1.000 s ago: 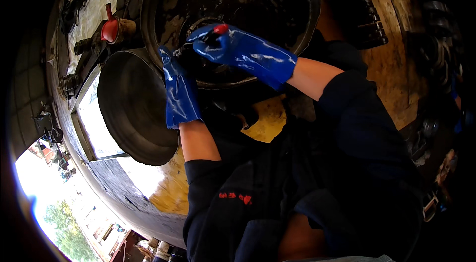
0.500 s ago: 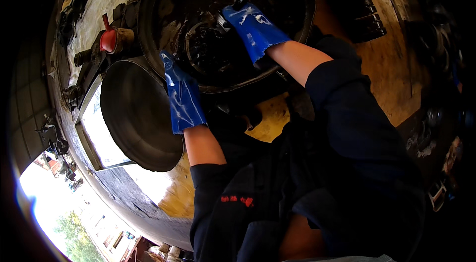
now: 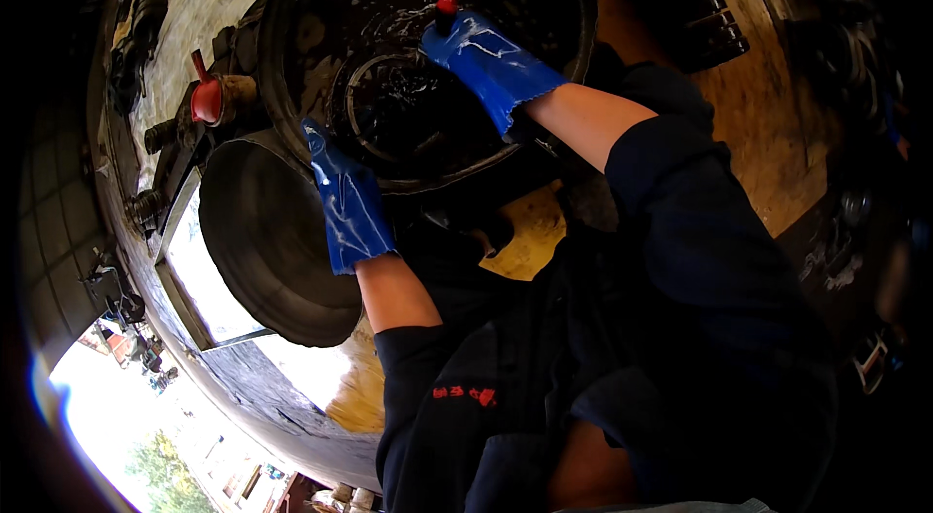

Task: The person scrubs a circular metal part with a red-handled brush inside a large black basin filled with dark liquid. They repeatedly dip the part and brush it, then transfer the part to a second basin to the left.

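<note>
A wide dark round basin (image 3: 587, 22) holds dark liquid with foamy patches. My right hand (image 3: 491, 61), in a blue rubber glove, is closed round a brush with a red-tipped handle (image 3: 446, 4). Its working end is down in the liquid, hidden from sight. Near it a ring-shaped part (image 3: 352, 110) lies partly under the liquid. My left hand (image 3: 348, 202), in a matching glove, grips the near left rim of the basin; some of its fingers are hidden.
Left of the basin a large dark pan (image 3: 262, 251) stands tilted. Beyond it a red-handled scoop (image 3: 205, 100) rests at a can (image 3: 238, 98). A stack of dark ribbed rings (image 3: 685, 8) lies on the wooden surface (image 3: 763, 153) to the right. Something yellow (image 3: 533, 231) shows below the basin.
My right hand has moved slightly left with the brush, whose metal part has gone out of sight. Ripples now spread by the ring-shaped part. My left hand stays at the rim.
</note>
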`<state>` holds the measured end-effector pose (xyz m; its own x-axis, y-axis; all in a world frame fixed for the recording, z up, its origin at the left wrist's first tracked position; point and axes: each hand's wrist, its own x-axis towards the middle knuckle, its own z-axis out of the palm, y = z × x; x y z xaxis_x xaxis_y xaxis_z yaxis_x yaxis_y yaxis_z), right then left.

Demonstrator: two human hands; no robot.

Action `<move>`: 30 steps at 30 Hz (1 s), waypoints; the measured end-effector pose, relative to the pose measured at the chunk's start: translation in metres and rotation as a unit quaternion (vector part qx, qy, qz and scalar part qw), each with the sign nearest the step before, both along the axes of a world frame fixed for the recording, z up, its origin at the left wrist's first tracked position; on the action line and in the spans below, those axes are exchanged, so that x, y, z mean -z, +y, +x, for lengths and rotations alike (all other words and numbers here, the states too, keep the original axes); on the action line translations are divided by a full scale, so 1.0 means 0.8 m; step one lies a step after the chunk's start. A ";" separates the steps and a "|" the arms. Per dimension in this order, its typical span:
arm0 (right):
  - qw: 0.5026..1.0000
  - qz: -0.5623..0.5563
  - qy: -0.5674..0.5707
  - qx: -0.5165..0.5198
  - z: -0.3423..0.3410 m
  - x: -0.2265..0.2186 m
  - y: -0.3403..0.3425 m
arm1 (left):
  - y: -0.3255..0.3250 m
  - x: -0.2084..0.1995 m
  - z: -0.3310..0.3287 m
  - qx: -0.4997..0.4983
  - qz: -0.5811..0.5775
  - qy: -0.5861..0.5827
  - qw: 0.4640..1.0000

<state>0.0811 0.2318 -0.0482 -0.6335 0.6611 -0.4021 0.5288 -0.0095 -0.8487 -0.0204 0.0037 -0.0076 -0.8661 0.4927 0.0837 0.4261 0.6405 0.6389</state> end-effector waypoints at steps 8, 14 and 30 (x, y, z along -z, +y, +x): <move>0.997 -0.012 0.063 -0.042 0.000 -0.042 0.004 | -0.007 -0.001 0.003 0.000 -0.013 0.015 1.000; 0.997 -0.016 0.067 -0.022 -0.009 -0.043 0.011 | -0.009 0.002 0.001 0.004 -0.018 0.021 1.000; 0.991 0.114 -0.040 -0.058 -0.016 -0.056 0.002 | -0.019 0.001 0.003 0.006 -0.030 0.037 0.999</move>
